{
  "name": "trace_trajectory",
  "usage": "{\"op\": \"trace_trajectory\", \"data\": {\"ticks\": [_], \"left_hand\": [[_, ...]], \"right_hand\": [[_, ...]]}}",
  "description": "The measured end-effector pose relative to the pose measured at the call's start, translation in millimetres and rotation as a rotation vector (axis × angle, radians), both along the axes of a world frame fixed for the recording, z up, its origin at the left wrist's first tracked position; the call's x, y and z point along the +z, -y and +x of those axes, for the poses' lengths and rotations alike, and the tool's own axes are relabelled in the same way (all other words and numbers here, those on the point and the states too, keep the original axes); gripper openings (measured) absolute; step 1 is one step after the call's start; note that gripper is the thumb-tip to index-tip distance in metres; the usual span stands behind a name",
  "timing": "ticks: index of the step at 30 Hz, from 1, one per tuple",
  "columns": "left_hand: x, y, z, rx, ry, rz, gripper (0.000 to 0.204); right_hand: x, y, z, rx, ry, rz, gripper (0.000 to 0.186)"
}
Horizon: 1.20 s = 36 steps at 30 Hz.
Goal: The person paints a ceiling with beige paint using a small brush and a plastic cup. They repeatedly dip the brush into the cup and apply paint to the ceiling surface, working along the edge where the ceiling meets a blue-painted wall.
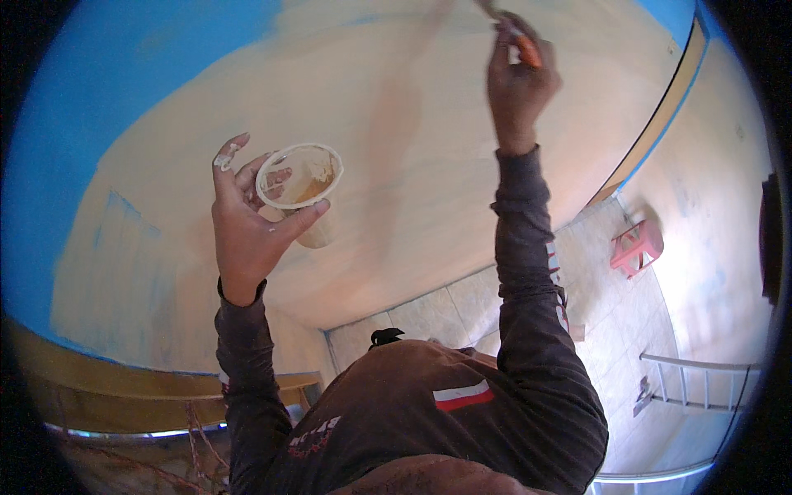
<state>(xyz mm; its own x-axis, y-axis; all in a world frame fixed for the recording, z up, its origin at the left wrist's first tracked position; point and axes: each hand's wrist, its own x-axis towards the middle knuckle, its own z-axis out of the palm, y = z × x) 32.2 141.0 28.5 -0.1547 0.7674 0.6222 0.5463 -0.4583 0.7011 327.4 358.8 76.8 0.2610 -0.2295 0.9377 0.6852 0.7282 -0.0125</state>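
Note:
My left hand [257,221] is wrapped round a clear plastic cup [312,234] with a pale rim, held up in front of the wall. Some cream-coloured paint [313,188] shows inside the cup, and white smears mark my fingers. Higher and to the right, my right hand [523,82] grips a paintbrush by its orange handle [527,51]. The brush head reaches the top edge of the picture, close to the wall; whether it touches is unclear. Cream paint covers most of the wall [355,99], with blue [115,74] along the upper left.
A pink plastic stool [637,247] stands on the tiled floor [445,313] at the right. Farther down lies or leans a metal ladder [689,384]. An ochre-coloured ledge [140,396] runs along the lower left. A narrow opening with a blue edge [660,124] divides the walls at right.

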Motion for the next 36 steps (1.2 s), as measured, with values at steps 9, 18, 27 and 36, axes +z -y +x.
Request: {"op": "trace_trajectory", "data": {"ticks": [9,18,27,36], "left_hand": [[2,4,-2,0.014,0.006,-0.027,0.102],[-4,9,-9,-0.012,0.010,0.003,0.103],[-3,7,-7,0.015,0.016,-0.035,0.103],[-1,5,-1,-0.002,0.031,-0.022,0.103]], "right_hand": [[-19,-52,52,-0.366,0.012,-0.266,0.018],[-16,24,1,0.126,0.005,-0.279,0.017],[20,-81,103,-0.486,0.035,-0.017,0.017],[14,20,-31,0.066,0.230,-0.043,0.021]]}}
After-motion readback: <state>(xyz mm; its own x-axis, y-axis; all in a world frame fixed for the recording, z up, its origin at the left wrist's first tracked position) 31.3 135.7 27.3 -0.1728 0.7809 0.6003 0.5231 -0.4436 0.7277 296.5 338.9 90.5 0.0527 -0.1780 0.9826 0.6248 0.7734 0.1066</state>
